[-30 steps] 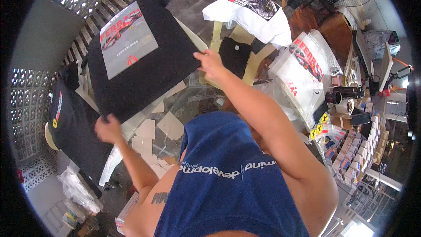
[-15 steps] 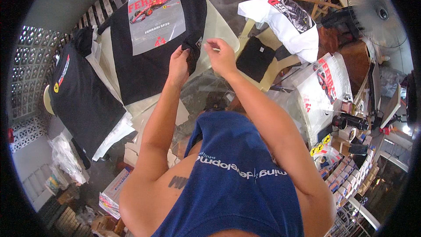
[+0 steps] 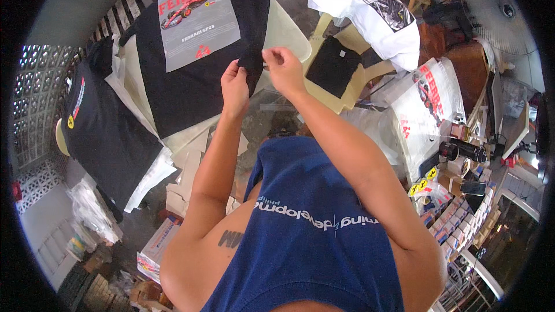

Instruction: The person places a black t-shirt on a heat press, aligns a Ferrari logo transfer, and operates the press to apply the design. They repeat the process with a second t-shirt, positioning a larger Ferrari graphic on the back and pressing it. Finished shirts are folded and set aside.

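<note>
A black T-shirt (image 3: 191, 89) is spread over a pale board (image 3: 289, 34) at the upper left. On its front lies a glossy grey rectangular print film (image 3: 199, 20) with a red race car. My left hand (image 3: 236, 88) is closed on a bunched part of the shirt by the board's right side, perhaps a sleeve. Close beside that fold is my right hand (image 3: 284, 72), with its thumb and fingers curled together. Whatever may be between its fingertips is too small to tell.
Another black shirt (image 3: 110, 133) hangs at the left. Folded black cloth (image 3: 333, 66) lies on a cream plastic chair (image 3: 347, 101), with a white printed shirt (image 3: 376, 23) over its back. A fan (image 3: 500, 8) stands far right, above a plastic-covered printed shirt (image 3: 419, 112).
The view has shifted slightly. My right hand has come a little closer to the fold held in my left hand, and its fingers are more curled.
</note>
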`<state>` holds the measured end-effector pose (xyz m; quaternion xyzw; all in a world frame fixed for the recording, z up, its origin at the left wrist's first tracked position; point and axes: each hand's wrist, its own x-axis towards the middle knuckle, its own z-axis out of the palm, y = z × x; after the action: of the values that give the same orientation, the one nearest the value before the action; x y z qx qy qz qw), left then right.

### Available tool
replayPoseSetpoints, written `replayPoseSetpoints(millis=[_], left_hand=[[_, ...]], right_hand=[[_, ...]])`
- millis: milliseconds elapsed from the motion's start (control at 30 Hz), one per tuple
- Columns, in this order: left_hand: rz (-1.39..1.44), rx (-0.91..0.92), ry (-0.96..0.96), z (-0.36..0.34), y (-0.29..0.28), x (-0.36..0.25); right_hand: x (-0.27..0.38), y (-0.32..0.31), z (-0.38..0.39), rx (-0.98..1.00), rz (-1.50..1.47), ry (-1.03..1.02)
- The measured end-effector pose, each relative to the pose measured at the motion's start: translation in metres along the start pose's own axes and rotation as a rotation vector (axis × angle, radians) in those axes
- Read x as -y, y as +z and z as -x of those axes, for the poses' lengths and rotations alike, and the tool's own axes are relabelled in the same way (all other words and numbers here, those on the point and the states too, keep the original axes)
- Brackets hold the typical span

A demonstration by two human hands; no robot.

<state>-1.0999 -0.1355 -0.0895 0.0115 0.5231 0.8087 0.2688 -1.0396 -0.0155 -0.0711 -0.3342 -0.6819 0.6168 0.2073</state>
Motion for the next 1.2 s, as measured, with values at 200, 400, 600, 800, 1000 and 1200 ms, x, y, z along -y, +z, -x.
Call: replayPoseSetpoints(millis=[200, 400, 600, 800, 1000, 1200], left_hand=[[0.111, -0.010, -0.154, 0.003, 0.012, -0.002], [0.106, -0.036, -0.208, -0.004, 0.009, 0.002], [0.182, -0.047, -0.191, -0.002, 0.006, 0.003], [0.183, 0.009, -0.180, -0.002, 0.003, 0.004], [0.212, -0.024, -0.206, -0.001, 0.006, 0.004], [0.290, 0.016, -0.187, 0.001, 0.004, 0.004]], right_hand=[[-0.013, -0.013, -0.005, 0.047, -0.134, 0.135], [-0.019, -0.016, -0.006, 0.137, -0.388, 0.255], [-0.020, -0.013, -0.007, 0.100, -0.563, 0.352], [-0.025, -0.017, -0.008, 0.170, -0.272, 0.215], [-0.022, -0.019, -0.005, 0.245, -0.098, 0.148], [-0.035, -0.022, -0.008, 0.109, -0.240, 0.257]])
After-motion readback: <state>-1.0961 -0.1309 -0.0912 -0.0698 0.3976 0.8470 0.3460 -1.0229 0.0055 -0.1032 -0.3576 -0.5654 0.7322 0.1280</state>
